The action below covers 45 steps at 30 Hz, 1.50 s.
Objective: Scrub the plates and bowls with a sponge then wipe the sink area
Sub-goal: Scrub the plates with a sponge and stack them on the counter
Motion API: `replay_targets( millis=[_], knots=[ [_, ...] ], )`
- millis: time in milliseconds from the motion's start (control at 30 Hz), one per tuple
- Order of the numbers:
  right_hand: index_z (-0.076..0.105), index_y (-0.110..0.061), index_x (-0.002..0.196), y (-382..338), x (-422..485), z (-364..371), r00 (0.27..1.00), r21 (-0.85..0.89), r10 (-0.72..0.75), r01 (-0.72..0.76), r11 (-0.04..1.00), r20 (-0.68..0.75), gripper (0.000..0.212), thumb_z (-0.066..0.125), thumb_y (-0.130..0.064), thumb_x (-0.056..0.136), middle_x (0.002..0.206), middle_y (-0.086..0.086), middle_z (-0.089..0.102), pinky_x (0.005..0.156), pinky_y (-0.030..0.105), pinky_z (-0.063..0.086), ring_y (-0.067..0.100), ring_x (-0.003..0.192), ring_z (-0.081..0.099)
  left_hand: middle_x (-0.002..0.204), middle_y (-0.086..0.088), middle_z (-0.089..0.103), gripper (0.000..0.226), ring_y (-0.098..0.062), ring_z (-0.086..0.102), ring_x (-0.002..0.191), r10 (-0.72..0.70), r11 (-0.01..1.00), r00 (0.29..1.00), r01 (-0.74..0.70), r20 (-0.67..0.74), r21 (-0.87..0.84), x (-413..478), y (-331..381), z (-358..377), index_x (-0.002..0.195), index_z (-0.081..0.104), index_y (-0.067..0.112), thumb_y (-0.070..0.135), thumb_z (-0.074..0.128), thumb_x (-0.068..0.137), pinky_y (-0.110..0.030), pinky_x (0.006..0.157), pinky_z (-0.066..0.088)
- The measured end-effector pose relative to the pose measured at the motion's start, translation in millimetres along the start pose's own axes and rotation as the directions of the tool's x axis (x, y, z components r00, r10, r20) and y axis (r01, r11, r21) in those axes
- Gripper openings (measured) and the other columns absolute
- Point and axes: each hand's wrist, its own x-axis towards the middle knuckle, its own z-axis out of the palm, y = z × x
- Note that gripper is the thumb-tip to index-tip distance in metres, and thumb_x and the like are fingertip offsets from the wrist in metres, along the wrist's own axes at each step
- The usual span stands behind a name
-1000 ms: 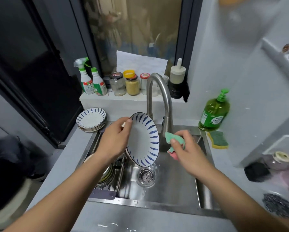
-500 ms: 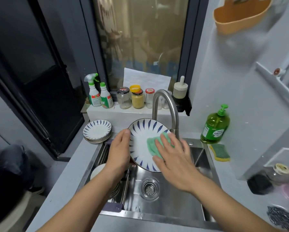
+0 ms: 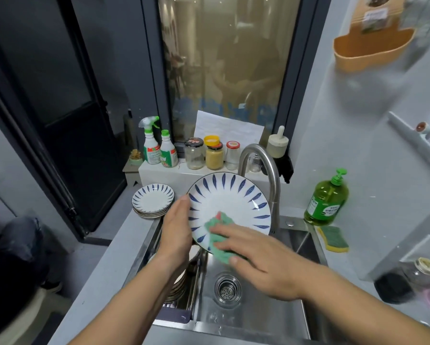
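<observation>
Window: a tall window (image 3: 223, 70) with a dark frame is standing at the back, and its glass is showing dim yellow-brown shapes.
Door: a dark door (image 3: 67, 125) is standing on the left.
Wall: a pale grey wall (image 3: 353, 125) is running along the right, and an orange holder (image 3: 373, 51) is hanging high on it.
Ledge: a white ledge (image 3: 156, 175) is sitting under the window, and spray bottles (image 3: 151, 148) and jars (image 3: 214, 156) are standing on it.
Floor: a grey floor (image 3: 89, 257) is showing low on the left.
Light: soft light is falling on the grey wall.

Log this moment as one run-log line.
step: scrub plate | left hand: grips plate rim, tilted over sink | right hand: flat fingers press green sponge on plate face
</observation>
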Motion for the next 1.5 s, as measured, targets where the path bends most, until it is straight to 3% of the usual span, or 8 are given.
replay_targets(
  millis=[100, 200, 367, 633, 933, 1133, 1300, 1500],
  knots=[
    [0.043, -0.027, 0.15, 27.0, -5.7, -13.3, 0.997, -0.247, 0.079, -0.075, 0.966, 0.009, 0.058, 0.017, -0.051, 0.104, 0.167, -0.012, 0.01, 0.126, 0.032, 0.006, 0.001, 0.152, -0.004, 0.084, -0.006, 0.069, 0.032, -0.01, 0.064, 0.072, 0.012, 0.999, 1.0, -0.012, -0.004, 0.038, 0.4, 3.7, -5.8, 0.099, 0.065, 0.002, 0.021, 0.041, 0.107, -0.019, 0.054, 0.049],
    [0.013, -0.025, 0.16, 46.2, 10.0, -22.3, 0.986, -0.469, 0.165, -0.135, 0.873, 0.022, 0.078, -0.012, -0.059, 0.095, 0.168, -0.007, -0.004, 0.124, 0.042, -0.008, 0.003, 0.151, -0.016, 0.097, -0.023, 0.066, 0.034, -0.017, 0.062, 0.085, 0.057, 0.993, 0.997, -0.062, 0.05, 0.097, -2.9, 0.1, -2.6, 0.098, 0.059, -0.004, 0.024, 0.041, 0.106, -0.035, 0.073, 0.049],
    [0.004, -0.019, 0.16, 42.2, 11.6, -14.1, 0.977, -0.503, 0.212, -0.192, 0.843, -0.018, 0.081, -0.012, -0.061, 0.093, 0.168, -0.001, -0.006, 0.124, 0.043, -0.011, 0.01, 0.152, -0.017, 0.087, -0.014, 0.06, 0.033, -0.018, 0.055, 0.08, 0.088, 0.993, 0.996, -0.089, 0.014, 0.081, -0.2, 5.3, -0.6, 0.095, 0.052, -0.008, 0.021, 0.04, 0.107, -0.037, 0.072, 0.045],
    [-0.001, -0.025, 0.16, -10.2, -3.2, 25.2, 0.952, -0.057, 0.283, -0.278, 0.959, 0.119, 0.091, -0.001, -0.075, 0.083, 0.162, -0.009, -0.021, 0.119, 0.019, -0.015, -0.001, 0.147, -0.026, 0.089, -0.009, 0.058, 0.047, -0.021, 0.052, 0.082, 0.09, 0.994, 0.996, -0.09, 0.014, 0.063, 5.1, -8.9, 0.1, 0.089, 0.048, 0.003, 0.049, 0.044, 0.095, -0.043, 0.075, 0.043],
    [0.01, -0.019, 0.16, 5.0, 59.4, -2.1, 0.907, 0.272, 0.414, -0.381, 0.884, -0.078, 0.055, 0.022, -0.039, 0.109, 0.167, -0.007, -0.005, 0.122, 0.022, -0.007, -0.001, 0.15, -0.009, 0.096, -0.008, 0.076, 0.037, -0.018, 0.068, 0.089, 0.006, 0.997, 0.997, -0.011, 0.073, 0.07, 2.2, -9.8, 21.7, 0.097, 0.071, 0.01, 0.022, 0.038, 0.111, -0.039, 0.084, 0.052],
    [0.041, -0.02, 0.152, -10.1, 33.1, -3.5, 0.989, 0.141, 0.146, -0.143, 0.98, -0.01, 0.056, 0.024, -0.038, 0.102, 0.159, -0.012, 0.035, 0.121, 0.015, 0.009, -0.007, 0.147, 0.02, 0.099, -0.014, 0.07, 0.03, -0.03, 0.072, 0.097, -0.06, 0.997, 0.997, 0.057, -0.044, -0.059, 12.6, 0.3, 8.9, 0.093, 0.063, 0.011, 0.028, 0.043, 0.109, -0.045, 0.084, 0.055],
    [0.026, -0.026, 0.157, 16.1, 8.6, -24.0, 0.995, -0.286, 0.094, -0.086, 0.954, 0.014, 0.077, -0.003, -0.064, 0.096, 0.164, -0.015, 0.015, 0.125, 0.028, -0.003, -0.004, 0.151, 0.0, 0.092, -0.008, 0.067, 0.025, -0.02, 0.062, 0.084, -0.028, 0.999, 0.998, 0.026, -0.052, -0.045, 15.5, 12.3, 6.6, 0.098, 0.062, 0.013, 0.024, 0.041, 0.106, -0.028, 0.06, 0.046],
    [0.006, -0.029, 0.16, 51.4, 17.3, -33.9, 0.953, -0.405, 0.287, -0.299, 0.864, -0.093, 0.08, -0.001, -0.071, 0.091, 0.167, -0.01, -0.008, 0.122, 0.043, -0.017, 0.002, 0.149, -0.024, 0.087, -0.007, 0.058, 0.033, -0.02, 0.054, 0.083, 0.016, 0.994, 0.998, -0.023, 0.066, 0.111, 5.7, 9.8, 22.9, 0.101, 0.054, -0.007, 0.024, 0.042, 0.103, -0.043, 0.073, 0.045]
  ],
)
